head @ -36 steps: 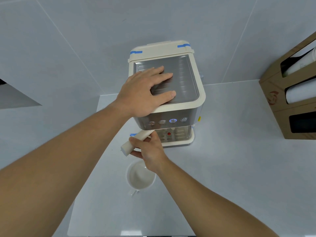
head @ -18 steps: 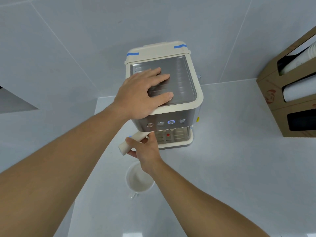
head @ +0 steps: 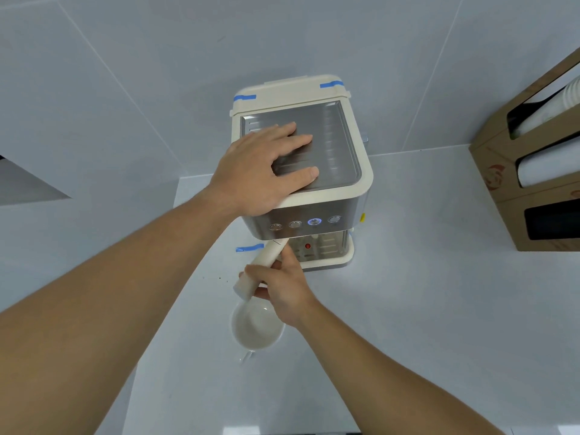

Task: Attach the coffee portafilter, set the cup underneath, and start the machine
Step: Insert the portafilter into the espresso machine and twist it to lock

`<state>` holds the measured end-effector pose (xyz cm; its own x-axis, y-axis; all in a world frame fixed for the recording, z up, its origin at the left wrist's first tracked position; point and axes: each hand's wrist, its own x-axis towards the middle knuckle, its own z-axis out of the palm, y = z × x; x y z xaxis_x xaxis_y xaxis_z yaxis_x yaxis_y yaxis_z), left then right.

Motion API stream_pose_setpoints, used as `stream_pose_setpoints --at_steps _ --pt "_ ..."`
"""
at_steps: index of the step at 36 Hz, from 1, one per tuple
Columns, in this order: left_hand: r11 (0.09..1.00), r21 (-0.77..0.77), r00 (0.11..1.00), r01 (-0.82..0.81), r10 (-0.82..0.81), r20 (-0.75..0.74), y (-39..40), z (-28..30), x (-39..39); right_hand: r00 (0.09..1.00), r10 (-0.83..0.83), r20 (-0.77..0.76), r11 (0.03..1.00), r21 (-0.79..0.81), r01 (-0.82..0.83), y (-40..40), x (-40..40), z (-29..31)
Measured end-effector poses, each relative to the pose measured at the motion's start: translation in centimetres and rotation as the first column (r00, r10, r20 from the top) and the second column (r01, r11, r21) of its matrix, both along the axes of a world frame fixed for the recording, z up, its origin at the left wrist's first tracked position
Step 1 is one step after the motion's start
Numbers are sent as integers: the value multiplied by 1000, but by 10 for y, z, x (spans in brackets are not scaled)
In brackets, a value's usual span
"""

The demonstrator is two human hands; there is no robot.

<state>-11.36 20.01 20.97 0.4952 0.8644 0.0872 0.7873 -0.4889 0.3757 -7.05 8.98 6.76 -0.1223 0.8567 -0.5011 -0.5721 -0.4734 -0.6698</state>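
The right hand (head: 284, 288) is wrapped round the cream portafilter handle (head: 262, 268), whose head sits hidden, probably seated, under the coffee machine (head: 332, 189), so swing it firmly while the flat, empty left hand (head: 263, 171) braces the top, clear of the cup (head: 255, 329) behind.

The counter (head: 423, 293) right of the coffee machine (head: 361, 183) lies bare up to the cardboard cup dispenser (head: 527, 189); in front, a white cup (head: 255, 328) blocks the near approach, just under the portafilter handle (head: 263, 265)
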Motion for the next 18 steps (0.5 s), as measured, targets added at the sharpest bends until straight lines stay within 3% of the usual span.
stream_pose_setpoints --at_steps 9,14,18 --pt "1000 7 999 27 -27 -42 -1 2 0 999 12 -42 999 -49 -14 -14 16 1" --pt "999 21 995 44 -42 -86 -2 3 0 999 -32 39 995 -96 36 -12 7 3" --pt "997 20 991 69 -67 -114 0 2 0 973 1 229 994 -105 24 -9 6 0"
